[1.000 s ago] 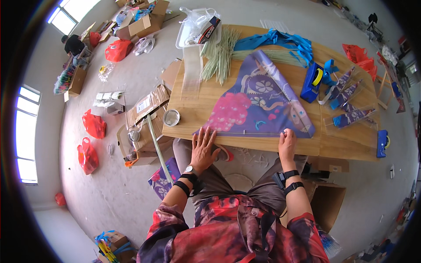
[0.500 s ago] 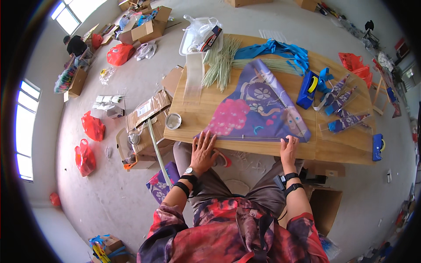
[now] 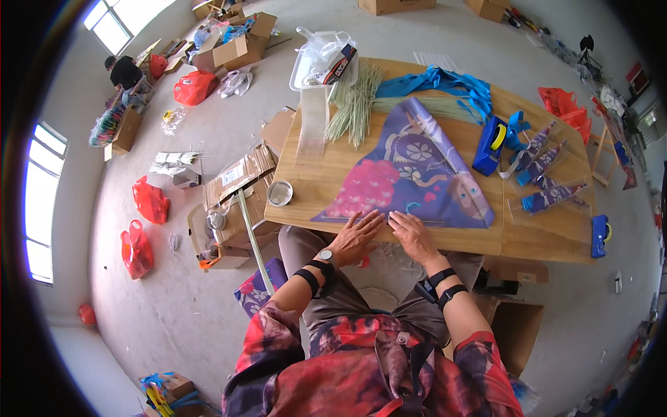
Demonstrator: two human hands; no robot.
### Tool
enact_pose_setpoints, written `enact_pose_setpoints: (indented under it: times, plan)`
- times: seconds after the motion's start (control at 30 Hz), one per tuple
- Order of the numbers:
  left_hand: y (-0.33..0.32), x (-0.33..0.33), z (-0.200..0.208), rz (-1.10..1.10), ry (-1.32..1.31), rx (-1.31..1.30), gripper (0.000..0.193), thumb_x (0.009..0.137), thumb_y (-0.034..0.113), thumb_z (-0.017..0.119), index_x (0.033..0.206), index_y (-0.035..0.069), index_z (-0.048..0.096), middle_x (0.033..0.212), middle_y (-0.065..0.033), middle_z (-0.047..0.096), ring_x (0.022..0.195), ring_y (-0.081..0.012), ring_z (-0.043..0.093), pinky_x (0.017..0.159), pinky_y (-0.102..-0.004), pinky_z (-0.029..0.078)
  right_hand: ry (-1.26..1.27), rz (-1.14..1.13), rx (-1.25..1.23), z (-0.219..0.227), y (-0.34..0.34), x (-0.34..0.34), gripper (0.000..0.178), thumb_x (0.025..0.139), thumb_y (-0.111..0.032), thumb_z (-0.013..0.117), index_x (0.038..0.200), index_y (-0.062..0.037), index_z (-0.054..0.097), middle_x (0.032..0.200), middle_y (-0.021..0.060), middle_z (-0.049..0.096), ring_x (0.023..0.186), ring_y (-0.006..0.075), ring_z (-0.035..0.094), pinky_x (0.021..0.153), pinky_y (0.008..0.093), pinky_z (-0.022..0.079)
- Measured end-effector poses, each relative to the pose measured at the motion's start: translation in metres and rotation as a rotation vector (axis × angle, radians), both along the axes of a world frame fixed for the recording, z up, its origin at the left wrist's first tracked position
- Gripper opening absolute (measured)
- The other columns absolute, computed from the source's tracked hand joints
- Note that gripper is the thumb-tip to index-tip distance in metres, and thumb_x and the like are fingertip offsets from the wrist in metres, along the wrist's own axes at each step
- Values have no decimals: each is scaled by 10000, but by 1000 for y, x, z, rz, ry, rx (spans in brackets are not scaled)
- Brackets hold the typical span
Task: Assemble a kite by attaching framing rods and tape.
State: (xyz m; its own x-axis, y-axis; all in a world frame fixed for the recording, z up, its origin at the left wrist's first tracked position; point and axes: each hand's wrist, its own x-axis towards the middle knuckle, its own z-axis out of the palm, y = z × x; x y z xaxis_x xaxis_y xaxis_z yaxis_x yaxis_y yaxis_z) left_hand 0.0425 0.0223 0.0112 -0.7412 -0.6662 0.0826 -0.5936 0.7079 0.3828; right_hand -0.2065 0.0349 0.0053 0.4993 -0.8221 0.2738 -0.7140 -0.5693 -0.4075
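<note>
A purple printed sheet (image 3: 418, 165), roughly triangular, lies on the wooden table with a pink flower patch and white patterns. Along its near edge runs a thin pale stick (image 3: 432, 223), partly hidden under my hands. My left hand (image 3: 356, 235) lies palm down on that edge, fingers stretched out. Close beside it, my right hand (image 3: 414, 237) rests with its fingers extended on the same edge, the fingertips of both hands almost meeting. The sheet's right side appears folded over in a narrow strip. Neither hand visibly grasps anything.
On the table (image 3: 306, 201) are a round tin (image 3: 279, 193), pale thin sticks (image 3: 356, 104), blue ribbon (image 3: 445, 80), a blue tape dispenser (image 3: 490, 147) and wrapped purple pieces (image 3: 549, 170). A white tub (image 3: 306, 73) stands at the back left. Cardboard boxes (image 3: 243, 48) and red bags (image 3: 149, 200) sit on the floor.
My right hand has moved left from near the sheet's right corner to beside my left hand. My left hand has slid right along the near edge, and the sheet's edge now looks flatter.
</note>
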Motion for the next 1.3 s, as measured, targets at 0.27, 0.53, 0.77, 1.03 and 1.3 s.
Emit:
enact_pose_setpoints:
  times: [0.27, 0.53, 0.77, 1.03, 1.3]
  plan:
    - [6, 46, 10, 88, -4, -16, 663, 910, 230, 665, 1522, 95, 450, 1601, -91, 402, 1519, -253, 305, 1239, -510, 183, 103, -32, 9, -5, 14, -58, 373, 1009, -154, 535, 1368, -98, 618, 1450, 63, 579, 1399, 244, 483, 1185, 465, 338]
    - [14, 125, 15, 272, -106, -17, 661, 901, 200, 681, 1519, 125, 457, 1596, -63, 413, 1506, -250, 332, 1233, -486, 230, 126, -212, 74, 1, 38, -150, 420, 965, -73, 585, 1384, -93, 606, 1453, 61, 568, 1406, 254, 468, 1196, 447, 333]
    - [18, 122, 4, 365, -27, -44, 529, 899, 173, 679, 1405, 67, 570, 1530, -127, 486, 1466, -299, 394, 1212, -499, 278, 87, -268, 25, 5, 40, -153, 340, 973, -80, 577, 1303, -48, 650, 1400, 116, 600, 1347, 283, 526, 1170, 455, 363]
    - [10, 11, -5, 134, 64, -52, 563, 921, 228, 658, 1440, 52, 527, 1589, -142, 410, 1512, -299, 317, 1230, -511, 228, 3, -42, 14, 13, 13, -42, 367, 998, -168, 571, 1348, -72, 626, 1450, 115, 566, 1385, 287, 487, 1190, 464, 328]
    - [10, 37, -4, 263, -72, -15, 666, 947, 328, 644, 1548, 148, 419, 1644, -85, 338, 1549, -299, 230, 1256, -530, 115, 172, -83, 101, 7, 19, -73, 473, 1024, -252, 528, 1484, -137, 517, 1557, 80, 466, 1484, 261, 355, 1238, 465, 231]
